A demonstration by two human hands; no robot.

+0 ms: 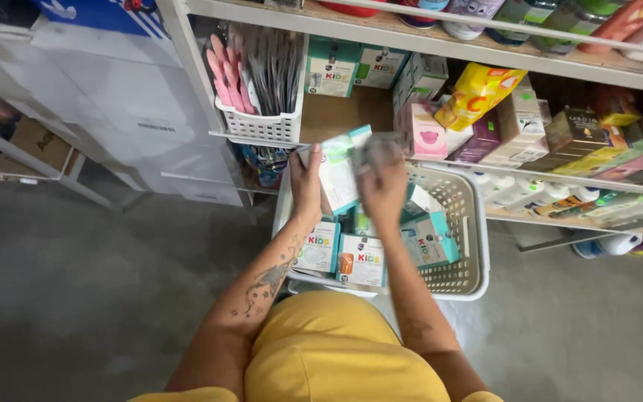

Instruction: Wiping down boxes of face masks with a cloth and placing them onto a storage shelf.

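Both my hands are raised over a white perforated basket (464, 223) that sits in front of a shelf. My left hand (305, 181) grips the left side of a small teal-and-white box (338, 170), held upright. My right hand (382, 182) is closed on the right part of that box or a second one; motion blur hides which. In the basket lie several more teal-and-white boxes (360, 259), some standing on edge. Matching boxes (330, 68) stand at the back of the shelf level above the basket.
A white slotted bin (260, 126) with pink and dark flat packets sits on the shelf at the left. To the right are pink, yellow, purple and brown boxes (478, 89) and white bottles (519, 192) lower down. The floor (83, 298) is grey concrete.
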